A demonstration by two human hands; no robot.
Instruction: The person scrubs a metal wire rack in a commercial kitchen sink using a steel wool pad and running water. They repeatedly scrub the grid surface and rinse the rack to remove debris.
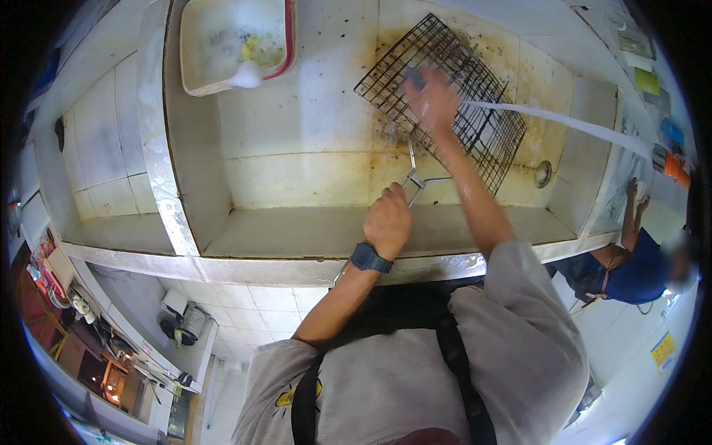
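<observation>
A dark wire grill basket (pixel 498 122) lies tilted across the stained tiled basin. My left hand (pixel 388 220) is closed around its bent metal handle (pixel 413 175), near the basin's front wall. On the far left part of the wire mesh is my right hand (pixel 436 104), smeared by motion. Its fingers press a dark bluish scrubbing pad (pixel 411 78) onto the wires; the pad's exact shape is blurred. A white stream of water (pixel 571 123) comes from the right and meets the mesh beside my right hand.
A whitish tub (pixel 194 55) of suds with a yellow sponge (pixel 268 50) stands at the basin's far left. The drain (pixel 543 174) is at the right. A raised ledge (pixel 311 268) runs along the front. Another person (pixel 630 259) works at the far right, near an orange fitting (pixel 676 169).
</observation>
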